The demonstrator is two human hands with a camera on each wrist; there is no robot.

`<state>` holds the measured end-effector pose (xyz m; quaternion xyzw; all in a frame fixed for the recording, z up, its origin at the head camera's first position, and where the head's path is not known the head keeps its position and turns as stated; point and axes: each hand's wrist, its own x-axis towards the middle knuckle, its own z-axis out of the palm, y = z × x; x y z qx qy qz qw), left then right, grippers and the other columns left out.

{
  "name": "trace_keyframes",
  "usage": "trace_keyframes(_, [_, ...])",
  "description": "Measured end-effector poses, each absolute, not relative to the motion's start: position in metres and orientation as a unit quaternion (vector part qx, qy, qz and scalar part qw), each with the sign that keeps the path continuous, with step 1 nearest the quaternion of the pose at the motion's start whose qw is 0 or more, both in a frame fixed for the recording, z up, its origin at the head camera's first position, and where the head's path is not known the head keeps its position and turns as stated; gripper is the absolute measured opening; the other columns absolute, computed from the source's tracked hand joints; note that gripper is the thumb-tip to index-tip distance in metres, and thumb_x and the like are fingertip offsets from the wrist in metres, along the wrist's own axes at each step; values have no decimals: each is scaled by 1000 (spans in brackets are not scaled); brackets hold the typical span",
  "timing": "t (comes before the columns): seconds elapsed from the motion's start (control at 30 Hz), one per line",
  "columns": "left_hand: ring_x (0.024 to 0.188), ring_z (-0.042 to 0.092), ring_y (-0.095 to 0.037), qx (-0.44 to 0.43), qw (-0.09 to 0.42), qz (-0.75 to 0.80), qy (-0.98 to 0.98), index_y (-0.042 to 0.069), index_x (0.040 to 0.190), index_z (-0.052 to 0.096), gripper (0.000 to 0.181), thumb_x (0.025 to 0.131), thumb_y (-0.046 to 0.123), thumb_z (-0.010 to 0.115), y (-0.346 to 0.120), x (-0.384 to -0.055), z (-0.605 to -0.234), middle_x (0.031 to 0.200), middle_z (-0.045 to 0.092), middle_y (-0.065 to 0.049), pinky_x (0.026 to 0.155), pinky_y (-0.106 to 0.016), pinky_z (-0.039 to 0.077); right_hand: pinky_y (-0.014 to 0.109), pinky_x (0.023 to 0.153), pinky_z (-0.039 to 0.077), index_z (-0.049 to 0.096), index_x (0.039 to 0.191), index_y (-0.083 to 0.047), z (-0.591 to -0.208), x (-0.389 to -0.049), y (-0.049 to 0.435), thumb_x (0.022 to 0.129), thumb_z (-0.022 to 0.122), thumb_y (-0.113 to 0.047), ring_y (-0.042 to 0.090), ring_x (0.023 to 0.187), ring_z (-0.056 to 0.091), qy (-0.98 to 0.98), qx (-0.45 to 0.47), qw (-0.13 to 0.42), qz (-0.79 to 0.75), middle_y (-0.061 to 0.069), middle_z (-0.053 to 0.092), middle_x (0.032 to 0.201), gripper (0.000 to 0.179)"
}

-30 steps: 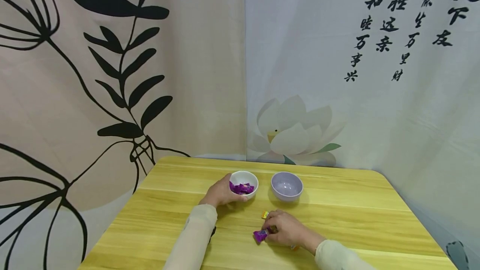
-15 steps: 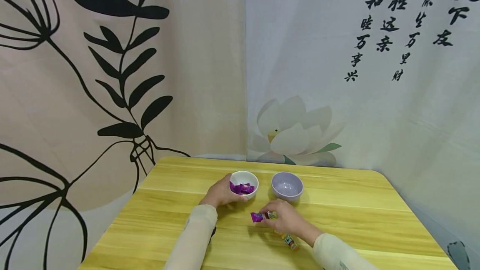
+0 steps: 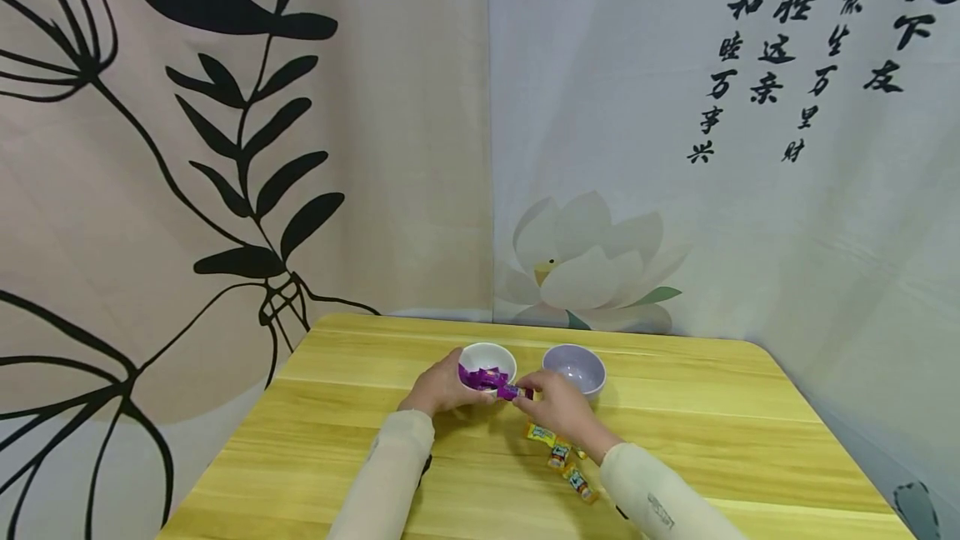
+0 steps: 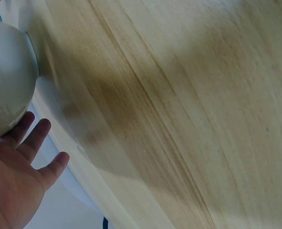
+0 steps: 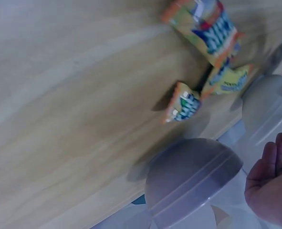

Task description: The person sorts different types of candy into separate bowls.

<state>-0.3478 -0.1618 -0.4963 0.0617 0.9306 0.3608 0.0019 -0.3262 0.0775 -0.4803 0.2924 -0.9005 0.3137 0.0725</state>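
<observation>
"Purple candy (image 3: 508,392) is pinched by the right hand (image 3: 558,403), but why by one end?"

"Presumably so the other end is left free at the white bowl's (image 3: 491,353) near rim, just left of that pinch."

"And the bowl?"

"Its side is gripped by the left hand (image 3: 441,386), probably so it is steadied; purple sweets (image 3: 480,377) are contained there. Nearer than the right hand, yellow candies (image 3: 559,454) are grouped; just beyond it, the lavender bowl (image 3: 579,361) is placed, apparently within reach."
</observation>
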Motion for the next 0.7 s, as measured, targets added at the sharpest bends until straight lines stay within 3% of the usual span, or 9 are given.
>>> trace_keyframes(0.2, [115,57,-30,59,5,362,930,8,141,45,101,62,51,91,-165,-351,-499,129,60,-10,101,-53,44,33,68,47,76,98,-13,-472,-340,65,90,73,-23,14,76,54,-907,268,91,312,-9,61,81,13])
trace_keyframes(0.7, [111,59,-28,70,2,358,931,8,137,47,96,64,53,90,-166,-352,-501,124,62,-9,98,-50,46,39,73,50,77,100,-11,-467,-360,38,88,74,-27,17,81,58,-924,233,98,286,-1,65,86,21])
